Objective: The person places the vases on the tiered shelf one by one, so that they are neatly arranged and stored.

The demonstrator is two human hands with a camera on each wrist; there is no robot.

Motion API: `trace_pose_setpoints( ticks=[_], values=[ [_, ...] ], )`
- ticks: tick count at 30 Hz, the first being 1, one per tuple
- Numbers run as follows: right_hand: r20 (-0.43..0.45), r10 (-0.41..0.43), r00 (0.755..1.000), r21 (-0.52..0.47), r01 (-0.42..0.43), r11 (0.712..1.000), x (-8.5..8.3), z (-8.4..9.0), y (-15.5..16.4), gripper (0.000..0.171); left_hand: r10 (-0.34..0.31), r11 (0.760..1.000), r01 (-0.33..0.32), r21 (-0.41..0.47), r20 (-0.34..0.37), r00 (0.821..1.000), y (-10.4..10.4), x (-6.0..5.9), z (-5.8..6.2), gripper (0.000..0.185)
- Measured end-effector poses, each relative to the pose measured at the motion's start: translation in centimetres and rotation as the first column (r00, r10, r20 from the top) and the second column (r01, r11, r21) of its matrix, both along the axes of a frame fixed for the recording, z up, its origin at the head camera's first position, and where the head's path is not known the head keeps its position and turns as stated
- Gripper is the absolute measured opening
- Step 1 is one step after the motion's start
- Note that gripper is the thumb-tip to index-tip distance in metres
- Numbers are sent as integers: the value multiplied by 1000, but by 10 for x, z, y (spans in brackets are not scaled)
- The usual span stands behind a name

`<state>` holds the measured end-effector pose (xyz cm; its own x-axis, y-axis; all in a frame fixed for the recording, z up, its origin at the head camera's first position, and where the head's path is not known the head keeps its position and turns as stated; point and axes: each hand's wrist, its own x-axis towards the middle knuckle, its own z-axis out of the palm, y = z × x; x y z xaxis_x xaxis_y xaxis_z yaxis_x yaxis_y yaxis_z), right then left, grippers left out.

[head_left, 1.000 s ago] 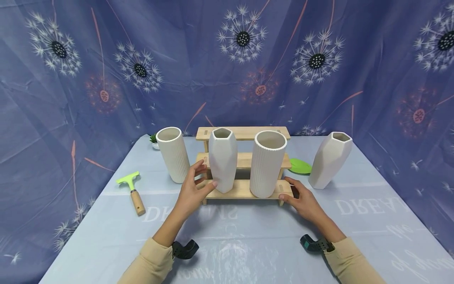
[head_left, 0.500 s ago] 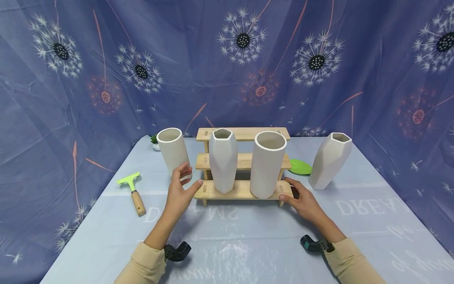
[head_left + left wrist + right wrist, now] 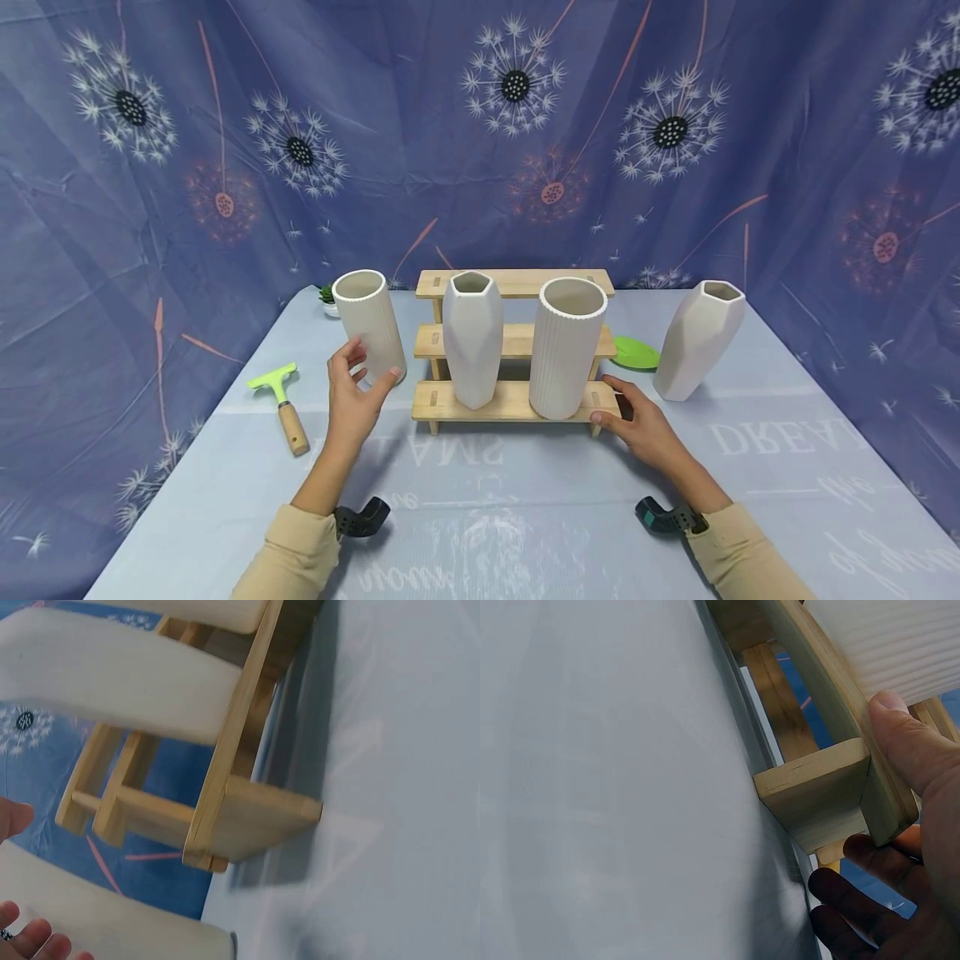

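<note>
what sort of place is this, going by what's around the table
Probably a tabletop staging area, perhaps indoors, rather than an ordinary living space: a dandelion-print fabric backdrop hangs behind and on both sides of the cloth-covered table, where white vases stand on and beside a stepped wooden stand.

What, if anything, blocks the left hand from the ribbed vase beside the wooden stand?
Nothing visible does: the left hand is at the near side of the ribbed vase. The wooden stand is right of both. Whether hand and vase touch, I cannot tell.
</note>
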<state>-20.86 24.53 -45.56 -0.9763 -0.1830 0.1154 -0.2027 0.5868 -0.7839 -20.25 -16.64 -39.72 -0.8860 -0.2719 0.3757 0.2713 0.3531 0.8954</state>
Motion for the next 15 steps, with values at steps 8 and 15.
trace_pose_setpoints(
  ticks=[8,15],
  values=[
    [12,-2,1000,-8,3,1000,0,0,0,78,76,997,-75,-20,46,996,-11,-12,-2,75],
    [11,2,1000,-14,-1,1000,0,-1,0,79,98,995,-96,-26,82,992,-19,-21,-9,81]
  ],
)
